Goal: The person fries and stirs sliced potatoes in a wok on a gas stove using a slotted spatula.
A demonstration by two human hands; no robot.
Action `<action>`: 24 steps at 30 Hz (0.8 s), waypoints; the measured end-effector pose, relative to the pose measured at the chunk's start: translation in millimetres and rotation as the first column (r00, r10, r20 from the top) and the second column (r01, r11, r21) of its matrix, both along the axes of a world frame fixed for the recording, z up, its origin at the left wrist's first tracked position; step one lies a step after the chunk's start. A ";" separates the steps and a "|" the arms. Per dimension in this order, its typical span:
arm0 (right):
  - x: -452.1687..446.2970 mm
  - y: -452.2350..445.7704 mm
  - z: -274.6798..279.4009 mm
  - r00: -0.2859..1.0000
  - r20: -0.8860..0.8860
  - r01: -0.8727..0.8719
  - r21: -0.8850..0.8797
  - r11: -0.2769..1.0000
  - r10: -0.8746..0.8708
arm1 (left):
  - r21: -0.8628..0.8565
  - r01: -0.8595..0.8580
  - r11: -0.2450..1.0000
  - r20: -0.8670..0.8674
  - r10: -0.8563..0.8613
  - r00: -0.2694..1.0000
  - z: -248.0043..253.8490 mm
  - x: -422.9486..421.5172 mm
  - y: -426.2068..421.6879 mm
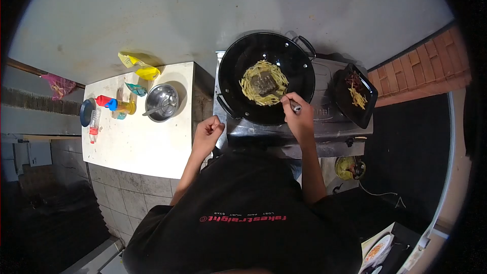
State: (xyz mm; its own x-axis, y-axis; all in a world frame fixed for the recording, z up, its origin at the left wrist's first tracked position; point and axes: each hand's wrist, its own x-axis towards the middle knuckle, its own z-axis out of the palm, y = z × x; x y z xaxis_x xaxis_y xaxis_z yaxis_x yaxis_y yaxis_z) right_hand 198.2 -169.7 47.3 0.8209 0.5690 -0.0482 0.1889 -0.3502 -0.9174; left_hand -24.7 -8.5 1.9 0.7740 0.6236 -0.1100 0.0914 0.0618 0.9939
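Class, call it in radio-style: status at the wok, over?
Right hand holding spatula among pale strips in wok. Left hand curled near stove, nothing visible in it. No obstruction seen.

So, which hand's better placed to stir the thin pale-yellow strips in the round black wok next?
Right hand, likely: it holds the grey metal spatula, set among the strips. The left hand is curled outside the wok, apparently empty.

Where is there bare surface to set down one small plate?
The widest bare patch is the near part of the white table, between the steel bowl, the bottles and the near edge. A narrow bare strip of stove lies between wok and black tray. Crowded: the table toward the wall, with bottles, bowl and yellow bag.
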 end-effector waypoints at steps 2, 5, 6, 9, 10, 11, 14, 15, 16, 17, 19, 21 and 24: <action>0.9 0.5 -4.8 0.999 -0.032 -0.011 0.027 1.000 0.012 | 0.003 0.002 1.000 -0.012 -0.002 1.000 -0.7 -0.7 0.5; -1.7 3.1 -4.8 1.000 -0.001 -0.014 0.054 0.998 0.015 | 0.016 0.001 1.000 -0.029 0.000 1.000 -0.5 -1.1 0.3; -1.7 3.5 -4.7 1.000 -0.001 -0.016 0.055 0.998 0.016 | 0.026 -0.002 1.000 -0.033 0.003 0.999 -0.3 -1.3 0.5; -0.9 2.3 -4.2 1.000 0.001 -0.015 0.010 1.000 0.015 | 0.026 -0.002 1.000 -0.027 0.003 1.000 -2.9 -2.4 1.7; 0.9 1.7 -4.2 0.997 -0.077 0.000 0.035 0.999 0.002 | 0.027 0.000 1.000 -0.027 0.001 1.000 -2.3 -2.4 1.4; 2.5 0.8 -4.1 0.988 -0.154 0.017 0.059 0.998 -0.008 | 0.019 0.000 1.000 -0.028 0.001 1.000 -0.6 -2.4 0.9; 7.0 -2.5 -9.7 1.000 -0.023 0.019 0.058 0.998 -0.018 | 0.021 0.000 1.000 -0.028 0.000 1.000 1.9 -2.2 1.0; 6.9 -3.5 -7.2 1.000 -0.024 0.019 0.059 0.998 -0.018 | 0.031 0.002 1.000 -0.027 -0.002 1.000 2.3 -2.4 1.1; 6.2 -5.6 -2.2 0.997 -0.068 0.034 0.098 0.995 -0.027 | 0.031 0.004 1.000 -0.028 -0.003 1.000 2.8 -2.3 0.9; 5.6 -7.7 1.8 0.993 -0.111 0.051 0.135 0.989 -0.036 | 0.023 0.005 1.000 -0.034 -0.005 0.999 3.3 -2.0 0.5; 4.9 -10.0 5.1 0.996 -0.091 0.040 0.140 0.989 -0.027 | 0.016 0.007 1.000 -0.040 -0.006 0.999 2.6 -1.4 0.7; 3.8 -11.5 8.1 0.997 -0.071 0.028 0.144 0.989 -0.017 | 0.032 0.013 0.999 -0.025 -0.012 1.000 -0.5 -1.4 0.6; 1.9 -11.7 10.1 0.999 -0.051 0.011 0.143 0.990 -0.003 | 0.020 0.012 1.000 -0.025 -0.012 1.000 1.4 -0.7 -0.1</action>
